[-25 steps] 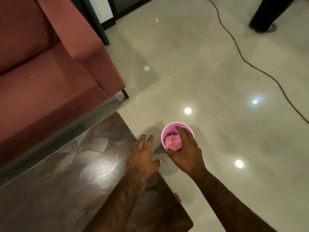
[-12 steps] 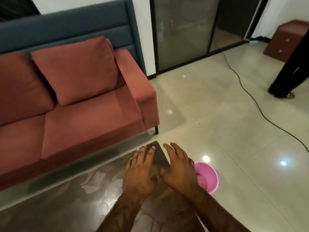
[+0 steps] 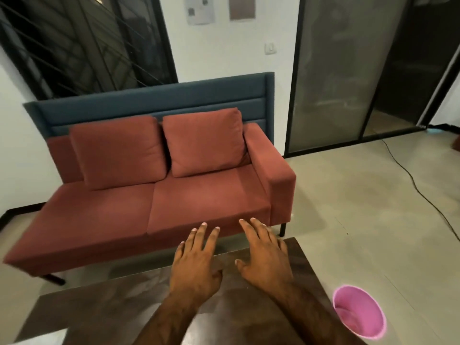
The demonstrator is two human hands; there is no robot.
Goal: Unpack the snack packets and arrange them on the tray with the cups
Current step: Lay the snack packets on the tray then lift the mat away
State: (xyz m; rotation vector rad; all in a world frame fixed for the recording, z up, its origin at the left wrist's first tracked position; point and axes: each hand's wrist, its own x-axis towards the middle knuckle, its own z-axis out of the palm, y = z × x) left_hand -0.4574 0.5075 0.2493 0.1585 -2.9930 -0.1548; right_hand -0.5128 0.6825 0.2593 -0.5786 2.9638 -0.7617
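Observation:
My left hand (image 3: pixel 196 261) and my right hand (image 3: pixel 266 256) hover side by side over the far edge of a dark wooden table (image 3: pixel 104 302), palms down, fingers spread, holding nothing. A pink bin (image 3: pixel 358 313) stands on the floor to the right of the table, with something pinkish inside it. No tray, cups or snack packets show in this view.
A red sofa (image 3: pixel 159 185) with two cushions and a blue back stands just beyond the table. A black cable (image 3: pixel 418 190) runs across the pale floor at the right. Glass doors stand behind it.
My right hand has left the pink bin and come over the table beside my left hand. The view has tilted up from the floor to the sofa and wall.

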